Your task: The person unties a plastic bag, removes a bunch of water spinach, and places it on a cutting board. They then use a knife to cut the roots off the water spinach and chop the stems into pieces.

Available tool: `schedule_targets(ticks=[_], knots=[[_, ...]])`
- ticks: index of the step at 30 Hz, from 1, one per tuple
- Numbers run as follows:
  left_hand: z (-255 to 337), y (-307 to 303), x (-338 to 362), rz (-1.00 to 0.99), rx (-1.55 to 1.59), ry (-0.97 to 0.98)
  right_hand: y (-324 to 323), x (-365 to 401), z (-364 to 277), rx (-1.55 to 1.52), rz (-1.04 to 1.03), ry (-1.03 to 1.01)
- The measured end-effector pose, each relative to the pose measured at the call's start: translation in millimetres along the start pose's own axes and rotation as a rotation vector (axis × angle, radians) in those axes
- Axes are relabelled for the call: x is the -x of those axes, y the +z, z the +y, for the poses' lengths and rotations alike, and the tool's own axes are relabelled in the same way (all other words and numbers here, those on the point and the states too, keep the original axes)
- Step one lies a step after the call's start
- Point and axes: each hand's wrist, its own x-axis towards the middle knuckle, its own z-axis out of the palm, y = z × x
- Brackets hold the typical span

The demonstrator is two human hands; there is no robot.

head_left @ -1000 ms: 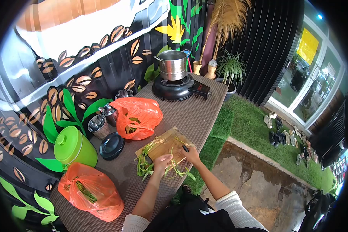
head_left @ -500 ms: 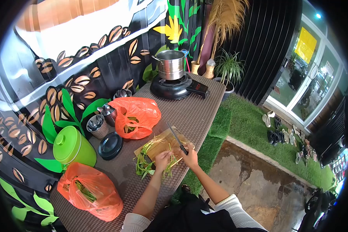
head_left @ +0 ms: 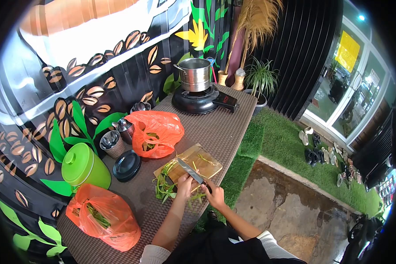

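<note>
My right hand [head_left: 214,196] is closed round the dark handle of a kitchen knife [head_left: 191,170], its blade pointing up and left over the wooden cutting board [head_left: 212,169]. Close by, my left hand [head_left: 184,186] has its fingers pinched together on green stems beside the blade; the fingertips are partly hidden. Long leafy greens [head_left: 164,185] lie over the board's left edge and onto the table. A few thin rooty ends [head_left: 205,159] rest at the board's far right. Some blurred green bits show just below my hands.
Behind the board sits an orange plastic bag [head_left: 160,127] of greens; another orange bag [head_left: 119,224] stands front left. A green lidded bucket [head_left: 86,165], black lids [head_left: 126,166] and a metal cup [head_left: 112,143] line the wall. A steel pot [head_left: 195,75] stands on a portable stove [head_left: 191,103].
My right hand has moved down, bringing the knife down and left across the stems beside my left hand. More of the board's right side now shows.
</note>
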Motion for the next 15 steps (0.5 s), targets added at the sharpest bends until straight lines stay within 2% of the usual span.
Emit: schedule_targets(ticks=[3, 6, 7, 11, 13, 15], knots=[[-2.5, -4.0, -1.2, -0.034, -0.02, -0.028, -4.7, -2.6, 3.2, 0.046, -0.006, -0.017], [-12.5, -13.2, -6.8, -0.033, -0.067, 0.037, -19.8, -9.4, -7.3, 0.099, -0.085, -0.062], [-13.0, -15.6, -6.9, -0.085, 0.018, -0.018, -24.7, -10.8, -12.1, 0.11, -0.139, -0.07], [-18.6, -23.2, -17.7, -0.245, 0.294, -0.176, -26.9, -17.0, -8.9, 0.126, -0.124, -0.19], [-24.4, -31.6, -16.3, -0.275, 0.294, -0.232, -27.6, -18.5, -7.7, 0.186, -0.19, -0.141], [-22.7, -27.3, -12.4, -0.305, 0.294, -0.289, -28.8, -19.4, -8.6, 0.184, -0.163, -0.153]])
